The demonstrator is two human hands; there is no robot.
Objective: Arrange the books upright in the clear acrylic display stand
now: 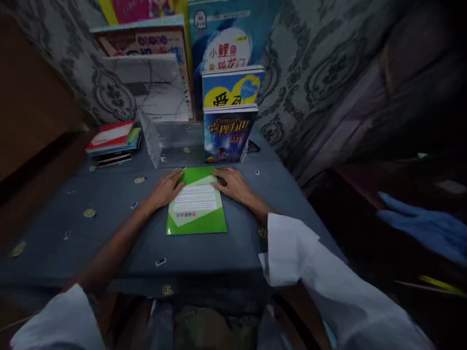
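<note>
- Grey patterned cloth (310, 78) backs the scene, and I see a dark blue-grey bench (116, 228) dotted with gold round prints.
- On the teal book (233, 29) at the back I can read 小鲤鱼跳龙门; the blue-and-yellow book (229, 87) before it shows 爱 and part of another character.
- The dark blue book (228, 133) in front carries a gold title opening with 查理; its smaller lettering is beyond me.
- The green book (199, 225) has a line of coloured characters and a white text block, upside down from my side and too small to read.
- That green book lies flat on the bench, between the left hand (166, 189) and the right hand (233, 184), in front of the dark blue book.
- The left hand touches its far left edge, the right hand its far right corner.
- Both hands are palm down and relaxed, fingers extended, thumbs pointing inward over the cover; I see neither one clenched.
- Both arms reach forward and converge on the book: the left forearm is bare, while a white sleeve (292, 245) stops short of the right wrist.
</note>
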